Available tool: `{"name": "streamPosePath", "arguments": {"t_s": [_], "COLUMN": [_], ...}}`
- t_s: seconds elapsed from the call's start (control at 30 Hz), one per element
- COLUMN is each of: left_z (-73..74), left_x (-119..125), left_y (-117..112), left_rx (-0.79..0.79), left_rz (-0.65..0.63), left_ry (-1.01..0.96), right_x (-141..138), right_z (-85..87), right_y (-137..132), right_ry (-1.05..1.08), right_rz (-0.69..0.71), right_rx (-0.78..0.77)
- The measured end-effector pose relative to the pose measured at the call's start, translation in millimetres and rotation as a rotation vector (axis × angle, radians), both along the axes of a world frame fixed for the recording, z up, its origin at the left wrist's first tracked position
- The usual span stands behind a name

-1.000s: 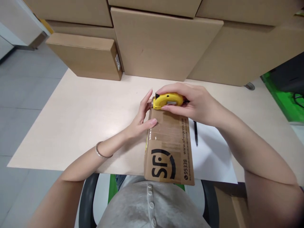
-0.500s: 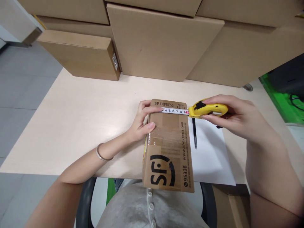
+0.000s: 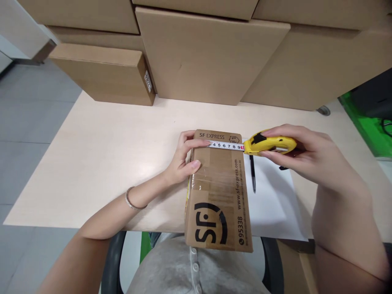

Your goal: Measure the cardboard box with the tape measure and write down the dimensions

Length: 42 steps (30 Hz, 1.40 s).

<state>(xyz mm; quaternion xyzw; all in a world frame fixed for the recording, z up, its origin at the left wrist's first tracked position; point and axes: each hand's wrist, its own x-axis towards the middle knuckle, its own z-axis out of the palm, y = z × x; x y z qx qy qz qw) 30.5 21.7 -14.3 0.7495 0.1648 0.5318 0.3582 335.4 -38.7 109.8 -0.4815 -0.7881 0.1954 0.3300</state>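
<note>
A brown SF Express cardboard box (image 3: 214,175) with clear tape on it lies in front of me, its near end overhanging the table edge. My left hand (image 3: 183,159) grips its left side, the thumb on top and the index finger pressing the end of the tape-measure blade (image 3: 226,146) flat on the box. The white blade spans the top near the far end, with numbers up to about 10 showing. At the right edge of the box, my right hand (image 3: 315,153) is closed around the yellow tape measure case (image 3: 272,144).
Right of the box, a black pen (image 3: 252,175) rests on white paper (image 3: 272,208). A small dark object (image 3: 283,168) shows partly under my right hand. Large cartons (image 3: 208,57) stand along the table's back, with a smaller carton (image 3: 101,73) at left. Chair arms (image 3: 113,261) flank me.
The whole view has shifted slightly. Both hands keep their holds, and the blade still lies across the box with about the same length out.
</note>
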Motion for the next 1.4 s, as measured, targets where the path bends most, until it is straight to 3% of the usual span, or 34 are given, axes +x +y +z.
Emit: {"name": "streamPosePath", "arguments": {"t_s": [0.17,0.27,0.4,0.57,0.67,0.77,0.9,1.03,1.2,1.3,1.4], "left_z": [-0.1,0.3,5.0,16.1,17.4,14.6,17.5,35.2,54.2,54.0,52.6], "left_x": [-1.0,-3.6,-6.6,-4.0,-5.2,-20.2,-60.3,-88.3,-82.4,-70.7,-62.7], "left_y": [-0.6,-2.5,-6.6,-14.8,-21.0,-24.4,-22.8,-25.9,-44.4,-54.9,-57.1], "left_rx": [-0.007,-0.09,-0.289,-0.426,-0.492,-0.562,-0.851,-1.112,-1.177,-1.251,-1.195], "left_rz": [-0.015,-0.04,-0.098,-0.115,-0.11,-0.061,0.109,0.243,0.181,0.178,0.1], "left_ry": [-0.002,0.009,-0.005,-0.009,-0.05,-0.147,-0.197,-0.121,0.022,0.014,-0.004], "right_x": [-3.1,-11.5,-42.7,-93.1,-106.1,-103.2,-88.3,-78.4,-85.0,-95.3,-104.9], "right_z": [7.2,15.9,24.1,25.4,24.5,19.5,3.3,-15.6,-27.8,-28.6,-21.5], "right_y": [-3.7,-6.4,2.3,25.8,30.2,24.7,12.1,3.4,-3.5,-8.3,-13.4], "right_ry": [-0.014,-0.036,-0.075,-0.118,-0.017,0.152,0.338,0.445,0.555,0.588,0.58], "right_rz": [-0.004,-0.008,0.073,0.231,0.195,0.072,-0.076,-0.121,-0.077,-0.029,0.022], "right_rx": [0.018,0.053,0.072,0.013,0.037,0.064,-0.104,-0.236,-0.406,-0.492,-0.509]}}
